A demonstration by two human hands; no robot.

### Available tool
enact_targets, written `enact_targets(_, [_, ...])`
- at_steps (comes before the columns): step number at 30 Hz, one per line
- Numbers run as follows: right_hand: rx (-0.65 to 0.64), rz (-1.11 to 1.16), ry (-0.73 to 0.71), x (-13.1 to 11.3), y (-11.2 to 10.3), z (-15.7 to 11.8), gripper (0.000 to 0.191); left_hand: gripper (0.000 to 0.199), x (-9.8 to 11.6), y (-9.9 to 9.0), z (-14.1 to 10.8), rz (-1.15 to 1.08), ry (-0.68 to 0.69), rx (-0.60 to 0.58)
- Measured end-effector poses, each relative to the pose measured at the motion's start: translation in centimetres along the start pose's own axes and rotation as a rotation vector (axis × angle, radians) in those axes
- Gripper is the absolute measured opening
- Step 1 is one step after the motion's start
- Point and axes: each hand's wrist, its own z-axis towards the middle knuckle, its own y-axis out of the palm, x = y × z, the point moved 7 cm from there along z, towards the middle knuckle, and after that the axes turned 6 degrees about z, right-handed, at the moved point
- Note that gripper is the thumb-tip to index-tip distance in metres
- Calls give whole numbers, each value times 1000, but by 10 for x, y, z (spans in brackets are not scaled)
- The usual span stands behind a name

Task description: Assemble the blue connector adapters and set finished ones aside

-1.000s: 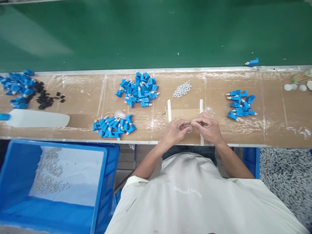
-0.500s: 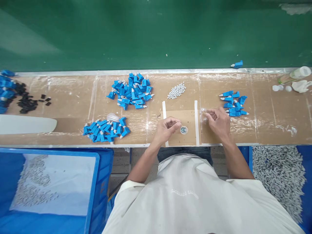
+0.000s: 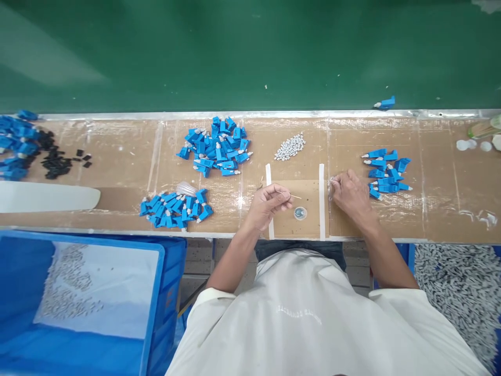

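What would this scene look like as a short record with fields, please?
Left hand: left hand pinches a thin stick
Right hand: right hand touches clear plastic; its grip cannot be told
Between white tape strips: small round dish, untouched
Blue parts: four piles on the brown surface, one part alone on the green surface
Black pieces: beside the far-left blue pile
Small pale pieces: heaped beyond the tape

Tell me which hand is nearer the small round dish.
Left. The left hand, holding a thin stick, is left of the dish; the right hand is farther, beyond the right white strip.
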Motion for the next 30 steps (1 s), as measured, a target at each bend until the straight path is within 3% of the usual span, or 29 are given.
enact_targets(4, [55, 35, 5, -2, -14, -3, 23, 44, -1, 3, 4, 2, -3, 9])
enact_targets(8, [134, 301, 0, -2, -25, -16, 17, 46, -3, 1, 7, 69, 23, 67])
enact_targets(14, [11, 823, 136, -7, -5, -40, 27, 33, -7, -3, 20, 306, 84, 169])
enact_targets(22, [127, 741, 28, -24, 4, -46, 14, 19, -16, 13, 44, 642, 103, 112])
enact_targets(30, [245, 632, -182, -37, 3, -54, 11, 12, 4, 23, 34, 1073, 367, 42])
